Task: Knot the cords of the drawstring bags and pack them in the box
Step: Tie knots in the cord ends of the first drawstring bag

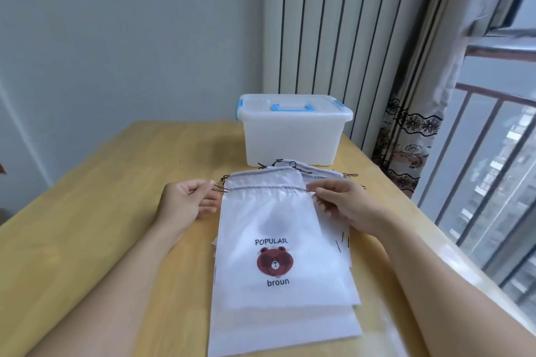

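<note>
A: Top bag (278, 229) is laid flat on the stack, surface centre; cord ends are pinched by left hand (185, 200) at 9 o'clock and right hand (339, 203) at 3. Why?

B: Probably drawn shut for knotting. Box (293, 136) is kept lidded at 12.

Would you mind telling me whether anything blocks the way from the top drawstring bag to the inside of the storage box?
Yes: the box has its lid on, blue handle down, so the top bag, held by its cord ends in the left hand and right hand, cannot go in. The table between them looks bare.
</note>
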`<state>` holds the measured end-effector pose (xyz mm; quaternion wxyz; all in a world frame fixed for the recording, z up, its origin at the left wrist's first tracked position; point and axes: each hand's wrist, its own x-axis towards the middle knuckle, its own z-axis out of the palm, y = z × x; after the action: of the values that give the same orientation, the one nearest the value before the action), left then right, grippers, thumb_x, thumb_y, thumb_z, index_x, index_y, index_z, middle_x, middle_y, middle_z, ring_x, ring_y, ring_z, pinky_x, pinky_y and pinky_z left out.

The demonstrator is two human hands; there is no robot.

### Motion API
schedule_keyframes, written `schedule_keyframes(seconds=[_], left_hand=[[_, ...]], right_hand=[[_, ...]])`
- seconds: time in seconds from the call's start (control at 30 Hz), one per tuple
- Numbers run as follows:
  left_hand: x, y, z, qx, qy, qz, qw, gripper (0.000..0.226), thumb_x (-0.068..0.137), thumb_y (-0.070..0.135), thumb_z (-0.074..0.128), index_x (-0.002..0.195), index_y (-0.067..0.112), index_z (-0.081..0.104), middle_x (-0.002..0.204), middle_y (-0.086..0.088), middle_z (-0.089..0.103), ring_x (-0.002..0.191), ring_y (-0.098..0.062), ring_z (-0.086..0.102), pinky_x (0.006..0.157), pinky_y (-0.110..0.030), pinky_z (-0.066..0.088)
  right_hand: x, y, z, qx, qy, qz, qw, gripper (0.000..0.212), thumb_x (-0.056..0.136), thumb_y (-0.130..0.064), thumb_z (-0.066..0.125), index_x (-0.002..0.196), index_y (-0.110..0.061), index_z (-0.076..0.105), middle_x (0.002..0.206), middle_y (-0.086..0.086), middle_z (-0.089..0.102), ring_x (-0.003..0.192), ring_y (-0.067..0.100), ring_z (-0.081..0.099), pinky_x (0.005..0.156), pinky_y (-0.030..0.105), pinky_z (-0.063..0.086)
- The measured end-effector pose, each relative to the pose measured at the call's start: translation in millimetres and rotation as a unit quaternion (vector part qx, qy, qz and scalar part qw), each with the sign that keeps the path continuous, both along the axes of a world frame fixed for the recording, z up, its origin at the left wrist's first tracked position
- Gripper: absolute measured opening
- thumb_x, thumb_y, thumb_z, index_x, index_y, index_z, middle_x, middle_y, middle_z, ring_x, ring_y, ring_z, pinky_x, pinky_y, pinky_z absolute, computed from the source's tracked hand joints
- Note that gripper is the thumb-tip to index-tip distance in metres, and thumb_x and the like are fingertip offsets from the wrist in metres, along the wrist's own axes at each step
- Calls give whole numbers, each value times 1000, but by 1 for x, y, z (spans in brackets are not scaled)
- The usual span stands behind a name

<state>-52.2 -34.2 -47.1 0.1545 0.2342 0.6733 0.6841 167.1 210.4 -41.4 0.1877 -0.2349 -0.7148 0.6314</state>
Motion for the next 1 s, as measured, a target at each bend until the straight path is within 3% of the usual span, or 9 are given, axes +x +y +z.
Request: schedule_keyframes(seconds=[0.13, 0.27, 0.33, 0.47, 0.57, 0.7, 0.83, 0.9, 1.0], left_hand=[[-13, 2, 2, 37, 0, -7, 999, 12, 100, 13, 59, 98, 9, 70, 78, -12, 76, 68, -18, 74, 60, -21, 59], [-20, 6, 0, -30, 58, 0, 998, 19, 100, 13, 58, 87, 4, 70, 78, -15, 74, 66, -19, 73, 59, -21, 60], [-20, 9, -2, -68, 86, -20, 994, 18, 99, 13, 59, 87, 5, 70, 79, -16, 74, 68, -22, 72, 60, -22, 59], [-13, 8, 1, -110, 106, -73, 985, 9, 99, 19, 61, 102, 15, 68, 86, -8, 73, 69, -11, 67, 67, -18, 56], [-12, 5, 3, -140, 121, -97, 978, 16, 95, 7, 65, 110, 12, 67, 83, -5, 65, 59, -3, 60, 64, -10, 50], [-17, 5, -1, -191, 188, -62, 961, 14, 94, 6, 66, 102, 15, 73, 72, 0, 66, 56, -1, 60, 67, -16, 49], [-19, 13, -3, -192, 220, -14, 956, 17, 96, 5, 60, 90, 9, 75, 69, -7, 69, 47, -1, 58, 57, -14, 51], [-17, 18, -4, -139, 174, 18, 975, 23, 98, 10, 60, 80, 10, 74, 66, -6, 67, 47, -8, 57, 53, -21, 50], [-21, 19, 8, 41, -19, 62, 997, 24, 101, 18, 58, 82, 10, 70, 73, -4, 69, 61, -11, 61, 54, -20, 53]], right_hand=[[0, 10, 4, 113, -6, -67, 991, 11, 101, -9, 60, 102, -7, 71, 63, 5, 69, 51, 16, 56, 47, 26, 46], [-3, 17, 3, 173, -23, -96, 980, 24, 97, -15, 68, 80, 2, 71, 63, 15, 69, 47, 19, 58, 43, 29, 48], [-4, 17, 3, 172, -16, -89, 981, 24, 97, -15, 68, 81, 3, 72, 66, 18, 69, 50, 19, 59, 46, 29, 50], [-1, 24, 1, 126, 2, -75, 989, 11, 97, -9, 67, 94, -5, 77, 74, 14, 69, 57, 17, 59, 53, 24, 50], [0, 27, 0, 84, -8, -49, 995, 14, 97, 0, 63, 104, -2, 75, 81, 14, 72, 63, 16, 62, 59, 22, 53], [-2, 23, 1, 91, -3, -45, 995, 16, 100, -1, 57, 102, 2, 73, 77, 10, 74, 61, 14, 65, 59, 22, 56], [-6, 19, 3, 85, 7, -65, 994, 22, 103, -11, 56, 96, 2, 73, 80, 17, 72, 56, 15, 62, 52, 23, 53], [-8, 18, 5, 51, 37, -88, 994, 27, 104, -18, 56, 96, 2, 72, 79, 16, 71, 55, 16, 58, 48, 22, 49], [-10, 18, 12, -106, 135, -109, 979, 31, 104, -29, 53, 99, -3, 69, 75, 5, 68, 56, 11, 54, 45, 17, 43]])
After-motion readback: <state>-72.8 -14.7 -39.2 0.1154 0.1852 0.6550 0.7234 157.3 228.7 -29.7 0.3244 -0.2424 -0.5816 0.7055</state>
